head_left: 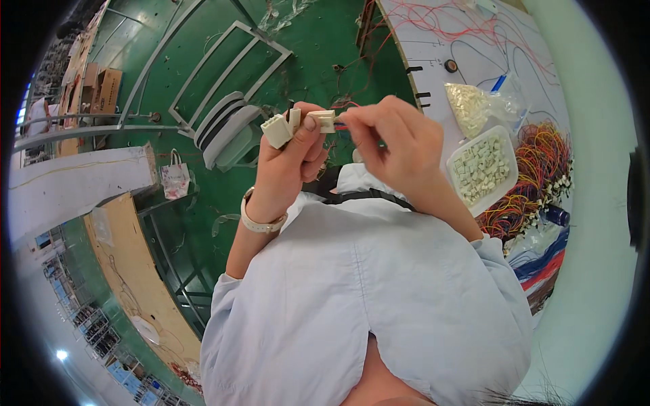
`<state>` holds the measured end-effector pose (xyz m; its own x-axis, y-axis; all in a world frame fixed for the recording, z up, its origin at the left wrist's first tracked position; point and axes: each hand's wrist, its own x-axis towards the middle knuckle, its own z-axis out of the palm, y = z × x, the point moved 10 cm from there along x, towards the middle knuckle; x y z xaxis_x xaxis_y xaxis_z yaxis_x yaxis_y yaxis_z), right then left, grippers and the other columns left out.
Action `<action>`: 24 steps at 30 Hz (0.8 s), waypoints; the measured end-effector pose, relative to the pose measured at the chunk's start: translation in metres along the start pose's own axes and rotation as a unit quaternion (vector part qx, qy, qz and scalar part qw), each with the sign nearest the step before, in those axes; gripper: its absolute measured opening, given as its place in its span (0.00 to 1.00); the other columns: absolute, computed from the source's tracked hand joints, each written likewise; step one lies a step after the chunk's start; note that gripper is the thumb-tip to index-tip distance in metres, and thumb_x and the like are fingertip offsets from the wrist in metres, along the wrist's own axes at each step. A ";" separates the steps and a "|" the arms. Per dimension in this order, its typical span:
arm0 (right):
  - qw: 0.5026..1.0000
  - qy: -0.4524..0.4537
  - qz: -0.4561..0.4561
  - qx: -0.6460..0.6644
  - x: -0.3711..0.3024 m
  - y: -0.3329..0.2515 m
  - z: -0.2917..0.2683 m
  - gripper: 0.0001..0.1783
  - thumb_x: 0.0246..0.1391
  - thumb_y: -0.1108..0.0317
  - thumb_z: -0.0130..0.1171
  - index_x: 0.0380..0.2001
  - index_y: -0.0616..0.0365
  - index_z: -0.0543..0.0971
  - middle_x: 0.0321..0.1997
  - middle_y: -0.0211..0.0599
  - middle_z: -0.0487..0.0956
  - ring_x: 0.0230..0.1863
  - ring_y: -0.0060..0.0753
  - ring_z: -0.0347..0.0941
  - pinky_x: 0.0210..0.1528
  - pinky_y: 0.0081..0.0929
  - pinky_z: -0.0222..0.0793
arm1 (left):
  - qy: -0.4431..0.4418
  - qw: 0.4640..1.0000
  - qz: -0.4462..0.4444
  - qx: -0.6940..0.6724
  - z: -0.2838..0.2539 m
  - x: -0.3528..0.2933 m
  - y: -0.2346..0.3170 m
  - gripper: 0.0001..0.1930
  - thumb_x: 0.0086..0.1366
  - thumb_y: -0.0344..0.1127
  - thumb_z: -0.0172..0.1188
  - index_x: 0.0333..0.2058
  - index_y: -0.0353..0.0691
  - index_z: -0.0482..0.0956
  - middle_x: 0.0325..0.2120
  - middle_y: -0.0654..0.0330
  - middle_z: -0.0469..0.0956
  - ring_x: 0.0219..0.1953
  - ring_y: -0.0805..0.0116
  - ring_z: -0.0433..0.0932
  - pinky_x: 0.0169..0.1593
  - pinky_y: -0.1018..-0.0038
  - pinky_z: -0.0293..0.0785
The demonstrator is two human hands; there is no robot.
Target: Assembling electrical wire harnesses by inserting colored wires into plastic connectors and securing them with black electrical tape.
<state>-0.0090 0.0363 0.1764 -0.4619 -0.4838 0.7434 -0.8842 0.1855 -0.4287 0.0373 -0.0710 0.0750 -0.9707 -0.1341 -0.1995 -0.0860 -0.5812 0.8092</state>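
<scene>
A small white connector point(326, 122) is sitting between the two raised hands.
The left hand point(288, 159) is pinching it by the thumb, its free end pointing toward the right hand point(406, 142), and is also holding a larger white connector block point(275, 132) left of the thumb. The right thumb and forefinger are pressing together just beside that free end; anything between them is too small to tell.

A pale connector point(326, 122) nearly fills the narrow gap between the two hands point(406, 152), with open air ahead over the green floor point(325, 57); at right, a white tub point(512, 169), plastic bag point(466, 108) and tangled wires point(535, 169) crowd the surface point(433, 40).
</scene>
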 end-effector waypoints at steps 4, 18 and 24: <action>0.993 -0.021 0.062 0.095 -0.003 0.007 0.012 0.06 0.47 0.74 0.64 0.25 0.58 0.75 0.19 0.29 0.69 0.16 0.24 0.64 0.15 0.21 0.58 | 0.035 0.998 0.055 0.027 -0.006 -0.007 0.011 0.11 0.71 0.40 0.47 0.40 0.38 0.71 0.16 0.73 0.55 0.15 0.85 0.48 0.18 0.81 0.41; 0.942 -0.096 0.159 0.279 0.002 0.026 0.015 0.03 0.46 0.80 0.61 0.24 0.63 0.77 0.20 0.30 0.71 0.19 0.18 0.68 0.21 0.14 0.66 | 0.000 0.993 0.082 0.081 0.005 -0.010 0.019 0.10 0.70 0.36 0.50 0.41 0.35 0.72 0.18 0.73 0.65 0.15 0.88 0.53 0.18 0.85 0.47; 0.972 -0.023 0.067 0.226 0.002 0.016 0.007 0.05 0.42 0.80 0.64 0.23 0.62 0.77 0.19 0.31 0.71 0.15 0.19 0.66 0.16 0.14 0.63 | 0.038 0.985 0.116 0.120 0.005 -0.009 0.027 0.09 0.70 0.36 0.50 0.40 0.35 0.72 0.18 0.73 0.66 0.15 0.89 0.55 0.18 0.85 0.47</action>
<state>-0.0233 0.0321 0.1673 -0.5577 -0.5201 0.6468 -0.6915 -0.1399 -0.7087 0.0426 -0.0821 0.1015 -0.9515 -0.3065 -0.0267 0.0774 -0.3225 0.9434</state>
